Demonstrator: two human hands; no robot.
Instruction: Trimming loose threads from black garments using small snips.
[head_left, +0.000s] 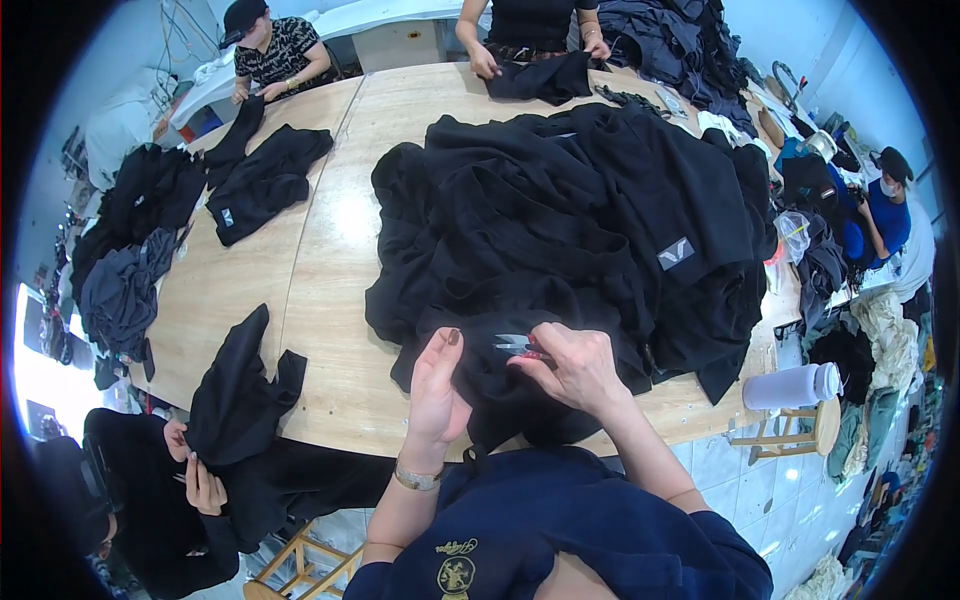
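Right hand grasps red-handled snips, which point toward the left hand and sit between both hands. Left hand is raised, fingers bent; whether it grips anything cannot be told. Black garments lie heaped on the counter, below and beyond both hands.
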